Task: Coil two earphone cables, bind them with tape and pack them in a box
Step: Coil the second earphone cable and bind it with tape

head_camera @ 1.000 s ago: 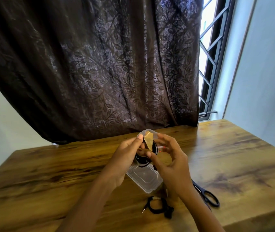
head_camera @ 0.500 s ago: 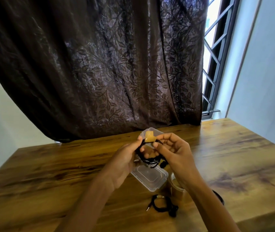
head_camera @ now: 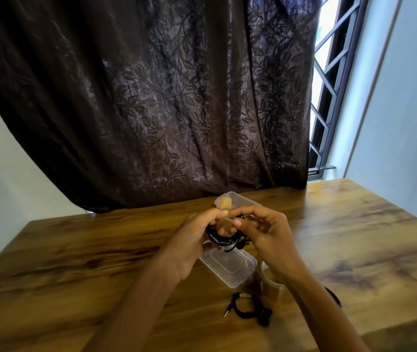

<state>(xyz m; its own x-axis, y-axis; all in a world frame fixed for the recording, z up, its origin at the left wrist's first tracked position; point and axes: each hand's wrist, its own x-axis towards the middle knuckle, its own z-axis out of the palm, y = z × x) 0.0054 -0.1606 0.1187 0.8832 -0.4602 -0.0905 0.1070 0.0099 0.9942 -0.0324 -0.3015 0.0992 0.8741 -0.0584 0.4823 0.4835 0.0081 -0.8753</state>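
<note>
I hold a coiled black earphone cable in the air above the table. My left hand grips the coil from the left, its thumb and forefinger pinching a brown strip of tape that sticks up. My right hand pinches the coil's top right, beside the tape. Beneath the hands stands a clear plastic box, its lid partly hidden behind my fingers. A second black coiled cable lies on the table in front of the box, its plug pointing left.
A roll of brown tape stands right of the box, partly behind my right wrist. A black scissors handle peeks out beside my right forearm. The wooden table ends at a dark curtain and a barred window.
The tape strip has come down onto the top of the coil and is folded shorter. Both hands have closed in around the coil. The view has tilted, hiding most of the scissors.
</note>
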